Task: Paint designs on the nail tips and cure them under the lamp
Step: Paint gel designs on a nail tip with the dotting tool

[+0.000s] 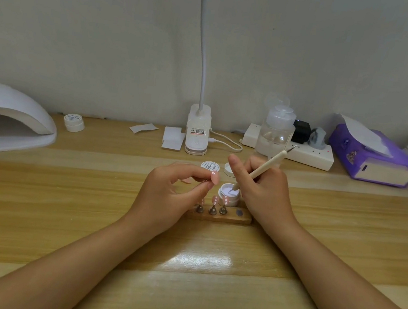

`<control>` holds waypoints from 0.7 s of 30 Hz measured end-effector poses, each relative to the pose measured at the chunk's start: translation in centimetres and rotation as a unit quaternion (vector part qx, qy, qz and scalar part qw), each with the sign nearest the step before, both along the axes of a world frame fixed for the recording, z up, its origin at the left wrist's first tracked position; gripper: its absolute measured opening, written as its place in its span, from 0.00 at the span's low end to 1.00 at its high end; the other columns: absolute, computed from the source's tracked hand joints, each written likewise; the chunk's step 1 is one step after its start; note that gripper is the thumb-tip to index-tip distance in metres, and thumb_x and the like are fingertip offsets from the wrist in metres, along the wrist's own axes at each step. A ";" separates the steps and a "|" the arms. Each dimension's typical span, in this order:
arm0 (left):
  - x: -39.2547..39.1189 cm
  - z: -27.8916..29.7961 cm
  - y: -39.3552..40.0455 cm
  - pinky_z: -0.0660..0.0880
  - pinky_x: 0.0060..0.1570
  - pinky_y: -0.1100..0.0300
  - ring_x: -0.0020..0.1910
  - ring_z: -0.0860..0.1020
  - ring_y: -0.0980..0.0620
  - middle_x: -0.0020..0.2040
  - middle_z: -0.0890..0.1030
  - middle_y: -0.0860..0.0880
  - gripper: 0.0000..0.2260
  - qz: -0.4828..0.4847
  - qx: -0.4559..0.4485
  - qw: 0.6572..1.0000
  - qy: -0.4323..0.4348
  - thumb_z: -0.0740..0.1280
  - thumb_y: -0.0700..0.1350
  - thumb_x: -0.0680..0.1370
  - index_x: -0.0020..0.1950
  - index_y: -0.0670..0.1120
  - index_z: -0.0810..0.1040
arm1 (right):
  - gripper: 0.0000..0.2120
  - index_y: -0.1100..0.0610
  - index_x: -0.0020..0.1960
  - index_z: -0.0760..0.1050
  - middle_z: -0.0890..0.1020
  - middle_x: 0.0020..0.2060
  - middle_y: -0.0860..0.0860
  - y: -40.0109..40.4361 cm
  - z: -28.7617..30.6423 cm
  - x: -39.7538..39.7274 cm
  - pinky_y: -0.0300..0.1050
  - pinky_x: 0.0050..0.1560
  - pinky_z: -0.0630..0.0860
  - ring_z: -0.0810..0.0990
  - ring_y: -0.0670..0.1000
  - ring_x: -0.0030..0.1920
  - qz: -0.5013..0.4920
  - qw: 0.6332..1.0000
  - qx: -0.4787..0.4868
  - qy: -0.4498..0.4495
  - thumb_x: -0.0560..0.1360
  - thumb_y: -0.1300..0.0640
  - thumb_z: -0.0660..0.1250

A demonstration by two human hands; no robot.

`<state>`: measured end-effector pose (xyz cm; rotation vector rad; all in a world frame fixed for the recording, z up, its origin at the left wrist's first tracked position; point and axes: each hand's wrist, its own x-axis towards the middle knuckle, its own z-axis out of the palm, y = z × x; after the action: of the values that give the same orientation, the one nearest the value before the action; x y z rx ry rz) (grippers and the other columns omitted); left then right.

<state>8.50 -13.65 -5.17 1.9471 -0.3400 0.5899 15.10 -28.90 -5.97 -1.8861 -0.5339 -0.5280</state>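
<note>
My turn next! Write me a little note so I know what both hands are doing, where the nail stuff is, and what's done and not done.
Left hand: pinches a pink nail tip on its stand.
Right hand: grips the dotting pen, tip dipped in the open pot of pale gel.
Three dotted nail tips stand on the wooden holder; one slot is free.
Curing lamp sits far left.
Done: three tips appear dotted.
Left: paint the held tip, put it back, cure them under the lamp.
</note>
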 end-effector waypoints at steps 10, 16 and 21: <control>0.1 -0.1 0.1 0.77 0.44 0.44 0.42 0.78 0.61 0.40 0.81 0.64 0.11 0.000 0.000 1.000 0.003 0.71 0.38 0.71 0.43 0.55 0.81 | 0.19 0.53 0.26 0.65 0.71 0.20 0.45 0.0 0.3 -0.3 0.42 0.30 0.69 0.72 0.45 0.25 0.009 0.998 0.054 0.010 0.70 0.43 0.62; 0.1 -0.1 0.1 0.77 0.45 0.44 0.43 0.78 0.61 0.40 0.81 0.64 0.11 -0.001 0.000 1.000 0.010 0.71 0.37 0.71 0.43 0.54 0.81 | 0.20 0.58 0.31 0.72 0.75 0.20 0.46 -0.1 1.1 -0.6 0.30 0.29 0.69 0.74 0.40 0.23 0.029 0.986 0.157 0.043 0.70 0.43 0.60; 0.1 0.0 0.1 0.77 0.46 0.45 0.44 0.78 0.60 0.40 0.81 0.62 0.11 0.000 0.000 1.000 0.013 0.71 0.36 0.70 0.43 0.53 0.82 | 0.17 0.56 0.33 0.77 0.79 0.23 0.47 -0.4 2.2 -0.8 0.28 0.31 0.69 0.75 0.39 0.26 0.033 0.979 0.195 0.055 0.68 0.43 0.63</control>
<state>8.56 -13.55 -5.22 1.9533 -0.3241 0.5632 14.32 -29.31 -3.76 -1.5073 -0.3868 -0.4451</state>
